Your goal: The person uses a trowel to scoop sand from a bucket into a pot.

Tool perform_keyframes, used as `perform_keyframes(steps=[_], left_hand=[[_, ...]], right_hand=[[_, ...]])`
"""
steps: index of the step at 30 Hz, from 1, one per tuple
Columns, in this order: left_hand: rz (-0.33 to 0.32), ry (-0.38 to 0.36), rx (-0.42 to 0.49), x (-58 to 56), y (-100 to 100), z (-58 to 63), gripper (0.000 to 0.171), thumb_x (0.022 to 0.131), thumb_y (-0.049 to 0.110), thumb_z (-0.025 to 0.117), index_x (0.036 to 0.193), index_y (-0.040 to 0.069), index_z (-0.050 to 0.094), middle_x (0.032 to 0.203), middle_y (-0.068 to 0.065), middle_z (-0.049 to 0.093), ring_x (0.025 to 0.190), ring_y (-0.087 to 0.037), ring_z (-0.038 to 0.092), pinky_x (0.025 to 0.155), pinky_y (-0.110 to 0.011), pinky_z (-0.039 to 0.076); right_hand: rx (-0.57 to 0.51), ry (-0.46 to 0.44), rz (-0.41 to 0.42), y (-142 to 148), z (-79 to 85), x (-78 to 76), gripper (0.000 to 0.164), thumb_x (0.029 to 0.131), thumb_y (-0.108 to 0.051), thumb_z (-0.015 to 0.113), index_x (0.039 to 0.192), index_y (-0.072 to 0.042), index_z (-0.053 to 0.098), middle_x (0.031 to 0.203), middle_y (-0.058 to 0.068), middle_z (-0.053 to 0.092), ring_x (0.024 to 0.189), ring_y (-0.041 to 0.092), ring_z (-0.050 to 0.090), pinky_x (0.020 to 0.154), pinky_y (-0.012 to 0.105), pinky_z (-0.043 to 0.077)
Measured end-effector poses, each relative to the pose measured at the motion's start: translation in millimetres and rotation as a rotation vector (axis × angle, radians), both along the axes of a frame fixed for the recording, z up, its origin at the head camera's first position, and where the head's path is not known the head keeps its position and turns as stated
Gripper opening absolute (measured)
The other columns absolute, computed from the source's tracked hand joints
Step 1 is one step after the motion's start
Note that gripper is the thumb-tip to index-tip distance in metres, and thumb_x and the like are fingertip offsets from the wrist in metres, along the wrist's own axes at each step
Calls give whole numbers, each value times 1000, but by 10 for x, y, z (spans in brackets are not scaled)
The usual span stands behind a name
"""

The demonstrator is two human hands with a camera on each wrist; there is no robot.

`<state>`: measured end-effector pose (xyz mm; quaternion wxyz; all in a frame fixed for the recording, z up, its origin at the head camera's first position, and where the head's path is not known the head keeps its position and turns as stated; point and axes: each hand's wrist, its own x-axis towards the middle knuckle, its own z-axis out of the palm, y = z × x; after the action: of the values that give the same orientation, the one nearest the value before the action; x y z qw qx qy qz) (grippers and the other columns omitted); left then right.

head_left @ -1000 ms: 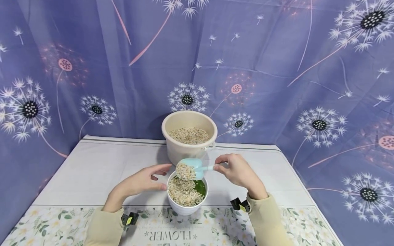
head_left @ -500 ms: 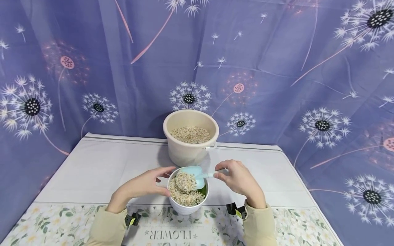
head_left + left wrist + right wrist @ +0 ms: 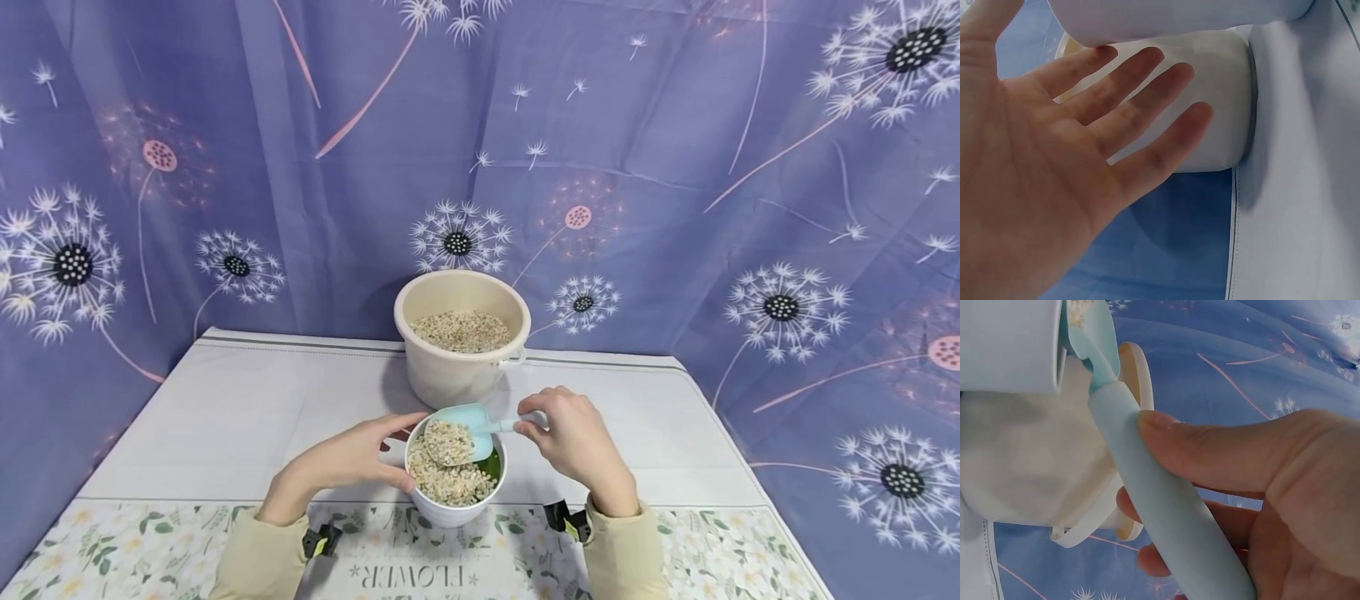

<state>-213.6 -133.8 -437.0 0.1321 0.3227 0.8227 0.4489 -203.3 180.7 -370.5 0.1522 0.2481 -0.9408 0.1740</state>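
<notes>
A white pot (image 3: pixel 448 514) stands on the table, with pale gravel (image 3: pixel 450 483) inside and a dark green patch showing at its right side. My right hand (image 3: pixel 577 440) grips the handle of a light blue scoop (image 3: pixel 480 442), thumb on top and fingers beneath in the right wrist view. The scoop's blade, loaded with gravel, lies over the pot's opening. At the pot's left side is my left hand (image 3: pixel 347 457), thumb and fingertips at the rim. In the left wrist view its fingers (image 3: pixel 1141 125) are spread and fairly straight beside the pot wall (image 3: pixel 1172 15).
Directly behind the pot stands a cream bucket (image 3: pixel 450 375) partly filled with the same gravel, its handle hanging at the right. A white and floral cloth (image 3: pixel 225 417) covers the table. A purple dandelion-print curtain (image 3: pixel 337 208) hangs close behind.
The right hand has lowered the loaded scoop toward me, down onto the pot's opening. My left hand has moved slightly right, its fingers coming against the pot.
</notes>
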Motion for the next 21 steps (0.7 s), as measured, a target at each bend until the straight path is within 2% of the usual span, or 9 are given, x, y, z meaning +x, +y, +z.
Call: perform_keyframes(steps=[8, 21], left_hand=[[10, -31, 1, 13, -16, 9, 95, 77, 36, 83, 151, 2, 33, 145, -18, 45, 127, -35, 47, 106, -58, 36], [3, -20, 10, 23, -10, 18, 90, 79, 35, 82, 151, 6, 36, 144, -11, 48, 125, -32, 50, 103, -58, 39]], right_hand=[[22, 88, -33, -35, 4, 34, 13, 77, -19, 84, 83, -21, 72, 77, -11, 62, 70, 12, 50, 63, 33, 39], [48, 231, -35, -29, 30, 56, 17, 75, -15, 85, 87, -15, 74, 83, -5, 67, 74, 18, 54, 62, 36, 36]])
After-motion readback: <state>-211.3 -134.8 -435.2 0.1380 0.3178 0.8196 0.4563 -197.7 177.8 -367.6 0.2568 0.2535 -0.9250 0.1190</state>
